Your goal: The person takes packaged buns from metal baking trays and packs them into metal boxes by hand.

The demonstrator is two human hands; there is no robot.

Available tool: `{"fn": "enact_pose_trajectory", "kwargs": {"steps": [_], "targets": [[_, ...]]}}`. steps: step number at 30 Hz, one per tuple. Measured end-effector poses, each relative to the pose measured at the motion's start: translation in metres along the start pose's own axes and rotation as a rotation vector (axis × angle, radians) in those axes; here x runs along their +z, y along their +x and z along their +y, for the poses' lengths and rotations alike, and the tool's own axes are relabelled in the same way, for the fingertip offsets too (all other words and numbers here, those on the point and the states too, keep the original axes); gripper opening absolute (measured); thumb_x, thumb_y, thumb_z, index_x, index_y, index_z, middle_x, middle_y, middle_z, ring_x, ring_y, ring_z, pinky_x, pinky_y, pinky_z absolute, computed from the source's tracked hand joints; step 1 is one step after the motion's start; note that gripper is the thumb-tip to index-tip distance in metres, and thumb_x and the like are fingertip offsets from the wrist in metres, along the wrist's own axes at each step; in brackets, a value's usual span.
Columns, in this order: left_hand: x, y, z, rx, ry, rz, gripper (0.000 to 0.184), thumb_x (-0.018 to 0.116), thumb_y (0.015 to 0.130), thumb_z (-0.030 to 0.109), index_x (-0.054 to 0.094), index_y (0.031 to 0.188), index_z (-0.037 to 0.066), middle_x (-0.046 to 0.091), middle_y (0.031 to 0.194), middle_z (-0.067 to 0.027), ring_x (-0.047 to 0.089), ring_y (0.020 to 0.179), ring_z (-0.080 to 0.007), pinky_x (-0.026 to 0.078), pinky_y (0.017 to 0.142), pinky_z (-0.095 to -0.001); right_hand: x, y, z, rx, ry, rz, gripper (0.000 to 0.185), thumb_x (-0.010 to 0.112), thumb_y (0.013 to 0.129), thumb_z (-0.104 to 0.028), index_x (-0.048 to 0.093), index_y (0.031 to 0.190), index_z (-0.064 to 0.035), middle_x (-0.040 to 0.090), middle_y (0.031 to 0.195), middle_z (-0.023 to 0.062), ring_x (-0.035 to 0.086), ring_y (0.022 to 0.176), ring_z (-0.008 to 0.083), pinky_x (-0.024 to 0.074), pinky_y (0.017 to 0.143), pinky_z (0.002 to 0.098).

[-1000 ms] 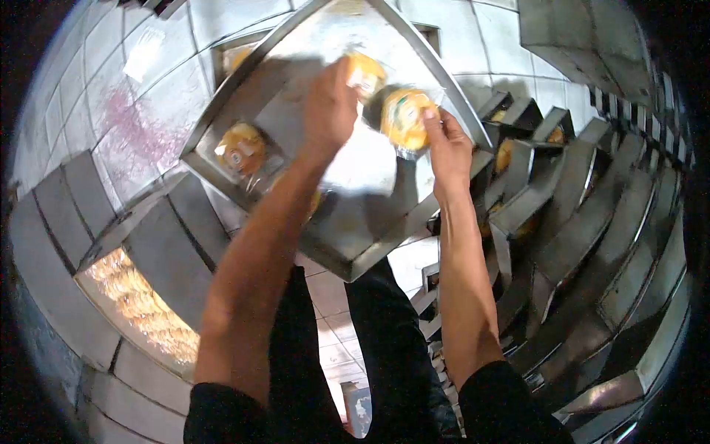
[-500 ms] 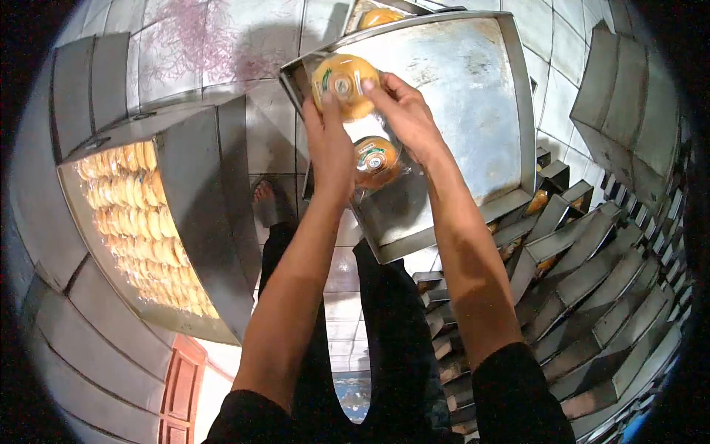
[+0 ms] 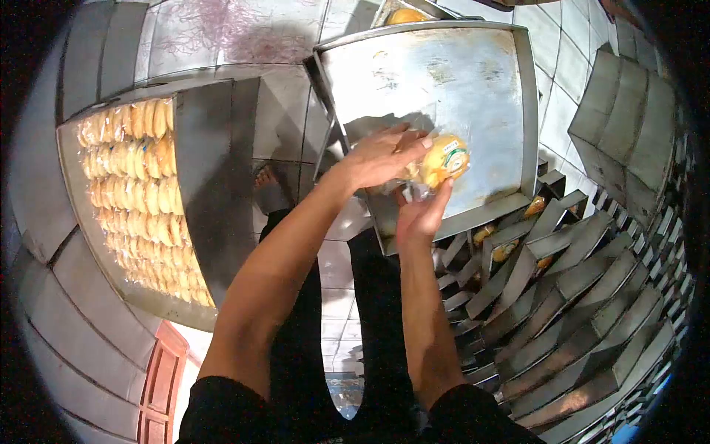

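Over the near part of the metal tray (image 3: pixel 473 96), a round bread bun (image 3: pixel 447 158) in clear plastic with a green and white label stands on edge. My right hand (image 3: pixel 420 216) grips it from the near side, thumb up against the wrapper. From the left, my left hand (image 3: pixel 384 157) reaches across, its fingers closed on the wrapped bread from above. More clear wrapper and a bit of yellow bread show between my hands. I cannot make out whether that is a second bun, as my fingers hide it.
Left of me stands a deep metal box (image 3: pixel 211 148) with rows of wrapped bread (image 3: pixel 140 192). Many stacked metal trays (image 3: pixel 577 296) fill the right side, some with bread inside. Another tray holding a bun (image 3: pixel 405 16) lies beyond. My foot (image 3: pixel 268 185) is on the tiled floor.
Both hands have moved right and nearer to me, from the tray's left side. The bun that lay apart in the tray is now no longer seen on its own there.
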State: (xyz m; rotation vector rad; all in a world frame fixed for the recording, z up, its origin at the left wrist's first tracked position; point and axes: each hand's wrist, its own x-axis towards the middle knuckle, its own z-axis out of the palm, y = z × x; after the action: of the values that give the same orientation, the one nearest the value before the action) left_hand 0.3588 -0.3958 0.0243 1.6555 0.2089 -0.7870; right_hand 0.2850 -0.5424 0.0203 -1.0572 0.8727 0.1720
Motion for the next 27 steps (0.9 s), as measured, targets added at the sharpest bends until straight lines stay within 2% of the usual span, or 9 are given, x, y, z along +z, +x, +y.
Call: {"fn": "enact_pose_trajectory", "kwargs": {"steps": [2,6,7,10,13,16,18,24,27], "targets": [[0.005,-0.011,-0.007,0.016,-0.112,-0.02,0.075,0.048,0.1,0.06,0.043,0.153,0.007,0.038,0.159,-0.0241,0.033,0.149,-0.0397,0.029,0.121,-0.0443,0.002,-0.003,-0.013,-0.004,-0.061,-0.09,0.068,0.047,0.101,-0.061,0.034,0.152,-0.0168,0.039,0.155,0.0072,0.04,0.139,0.0282,0.0351,0.11,0.0553],[0.002,-0.108,0.007,0.35,-0.136,0.407,0.063,0.046,0.107,0.036,0.035,0.155,-0.003,0.03,0.164,-0.0228,0.023,0.155,-0.0336,0.019,0.125,-0.0408,0.038,-0.043,-0.058,-0.054,-0.311,-0.391,0.059,0.044,0.105,-0.051,0.037,0.148,-0.0111,0.049,0.142,0.0075,0.046,0.133,0.0209,0.0387,0.108,0.045],[0.006,-0.137,0.005,0.433,-0.315,0.531,0.071,0.049,0.102,0.046,0.036,0.154,-0.001,0.031,0.16,-0.0282,0.023,0.153,-0.0425,0.017,0.124,-0.0475,0.056,-0.067,-0.065,-0.103,-0.386,-0.541,0.058,0.043,0.106,-0.047,0.037,0.147,-0.0069,0.05,0.14,0.0093,0.048,0.131,0.0202,0.0395,0.108,0.0409],[0.013,-0.236,-0.005,0.436,-0.519,0.872,0.079,0.047,0.102,0.053,0.028,0.158,0.0,0.018,0.168,-0.0233,0.016,0.157,-0.0349,0.014,0.125,-0.0432,0.098,-0.141,-0.06,-0.163,-0.626,-0.981,0.068,0.048,0.105,-0.044,0.032,0.151,0.0028,0.044,0.148,0.0168,0.041,0.14,0.0248,0.0328,0.116,0.0392],[0.024,-0.316,-0.062,0.368,-0.65,1.206,0.079,0.039,0.105,0.057,0.027,0.159,0.001,0.033,0.162,-0.0166,0.032,0.15,-0.0272,0.025,0.122,-0.0404,0.129,-0.205,-0.007,-0.183,-0.799,-1.367,0.08,0.064,0.098,-0.036,0.025,0.157,0.0021,0.036,0.157,0.0189,0.035,0.145,0.0273,0.0269,0.121,0.0408],[0.03,-0.395,-0.116,0.09,-0.908,1.391,0.055,0.033,0.111,0.041,0.04,0.15,0.003,0.054,0.143,-0.0134,0.05,0.131,-0.0267,0.035,0.114,-0.0424,0.154,-0.266,0.063,-0.247,-0.974,-1.628,0.082,0.069,0.094,-0.037,0.028,0.156,-0.0008,0.035,0.157,0.0216,0.036,0.145,0.0317,0.0315,0.119,0.0436],[0.028,-0.438,-0.152,0.057,-1.115,1.478,0.053,0.03,0.112,0.042,0.045,0.147,0.006,0.061,0.136,-0.0109,0.055,0.126,-0.0247,0.039,0.112,-0.0431,0.158,-0.313,0.118,-0.058,-0.973,-1.606,0.075,0.075,0.09,-0.036,0.043,0.148,0.0002,0.033,0.158,0.0283,0.037,0.146,0.0413,0.034,0.118,0.0461],[0.018,-0.535,-0.25,0.008,-1.64,1.462,0.062,0.037,0.11,0.05,0.043,0.151,0.004,0.055,0.143,-0.0075,0.053,0.129,-0.0246,0.041,0.11,-0.0395,0.136,-0.382,0.285,-0.269,-1.475,-1.697,0.058,0.062,0.096,-0.046,0.052,0.131,-0.0009,0.057,0.127,0.0304,0.061,0.113,0.048,0.0509,0.093,0.0517],[0.031,-0.551,-0.269,-0.331,-1.157,1.681,0.057,0.049,0.109,0.036,0.039,0.152,-0.001,0.052,0.147,-0.0172,0.053,0.134,-0.0256,0.041,0.113,-0.0399,0.129,-0.393,0.346,-0.386,-1.884,-1.618,0.063,0.055,0.097,-0.056,0.052,0.131,-0.0033,0.062,0.123,0.0269,0.066,0.104,0.0479,0.0532,0.085,0.056]]}}
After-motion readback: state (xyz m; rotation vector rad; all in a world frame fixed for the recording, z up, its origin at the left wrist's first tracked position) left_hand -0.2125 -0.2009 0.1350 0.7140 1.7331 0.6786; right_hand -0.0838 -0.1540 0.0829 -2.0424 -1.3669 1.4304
